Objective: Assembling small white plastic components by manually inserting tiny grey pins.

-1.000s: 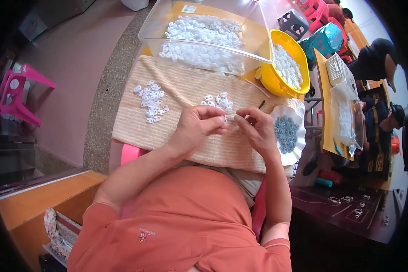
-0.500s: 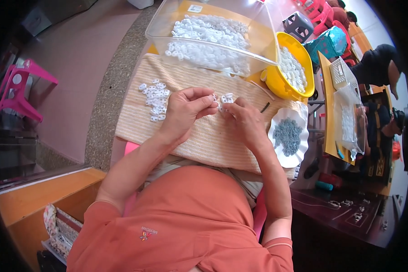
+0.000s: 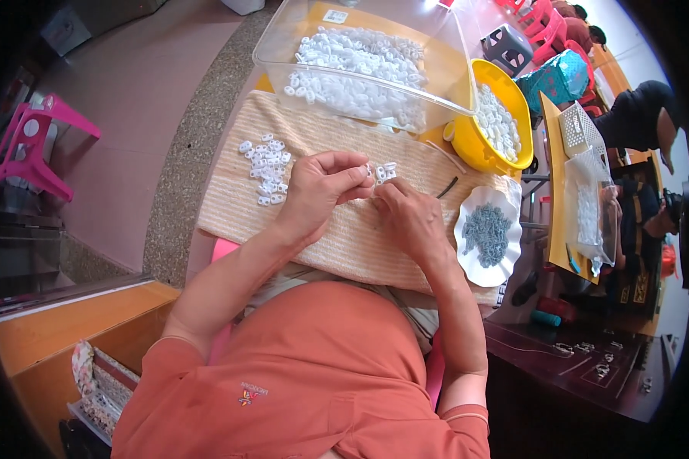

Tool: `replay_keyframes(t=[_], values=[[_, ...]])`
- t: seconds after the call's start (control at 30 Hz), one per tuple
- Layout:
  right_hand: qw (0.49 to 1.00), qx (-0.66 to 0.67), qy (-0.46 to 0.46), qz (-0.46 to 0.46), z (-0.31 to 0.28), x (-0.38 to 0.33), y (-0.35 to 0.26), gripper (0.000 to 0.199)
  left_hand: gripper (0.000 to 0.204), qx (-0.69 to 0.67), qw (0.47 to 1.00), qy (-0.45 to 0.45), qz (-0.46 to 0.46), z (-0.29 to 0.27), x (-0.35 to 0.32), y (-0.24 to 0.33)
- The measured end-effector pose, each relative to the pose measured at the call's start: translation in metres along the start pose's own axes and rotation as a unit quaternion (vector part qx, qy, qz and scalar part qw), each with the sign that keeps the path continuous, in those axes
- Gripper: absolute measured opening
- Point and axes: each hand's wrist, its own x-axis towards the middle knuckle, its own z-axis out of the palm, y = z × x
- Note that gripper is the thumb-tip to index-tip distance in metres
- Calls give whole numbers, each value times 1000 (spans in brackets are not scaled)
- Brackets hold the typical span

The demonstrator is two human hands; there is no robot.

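Both my hands meet over a striped beige towel point(image 3: 360, 249). My left hand point(image 3: 318, 190) is closed in a pinch on a small white plastic piece point(image 3: 370, 170), mostly covered by the fingertips. Just right of it, the thumb and fingers of my right hand point(image 3: 415, 218) are pressed together; whatever they hold is hidden. Beyond the fingertips lies a small cluster of white two-holed plastic pieces point(image 3: 387, 170). A looser pile of the same pieces point(image 3: 266, 164) is spread left of my left hand. Right of my right hand stands a white wavy-edged dish point(image 3: 485, 277) of small grey parts point(image 3: 486, 233).
A clear plastic bin point(image 3: 277, 60) of white pieces stands at the far side. Beside it is a yellow basin point(image 3: 465, 147) with more. A dark thin strip point(image 3: 447, 187) lies near the dish. A pink stool point(image 3: 42, 145) stands left; another person point(image 3: 639, 115) is at right.
My right hand has shifted slightly down and left, its fingertips now nearer my body. My left hand keeps its pinch. The whole view has moved slightly.
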Motion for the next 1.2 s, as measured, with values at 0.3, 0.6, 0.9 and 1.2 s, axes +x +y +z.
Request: replay_keyframes(t=[0.3, 0.6, 0.9, 1.2], values=[[955, 273, 88, 74, -7, -9, 1, 26, 14, 4, 1000, -17, -21, 7, -4, 1], [834, 510, 53, 205, -2, -29, 1, 26, 15, -16, 996, -58, -73, 13, -13, -14], [810, 550, 41, 199, 1, -40, 7, 33, 14, -16, 993, -71, -92, 12, -13, -20], [788, 569, 60, 225, 0, -45, 7, 32, 16, -3, 992, -82, -101, 13, -13, -22]])
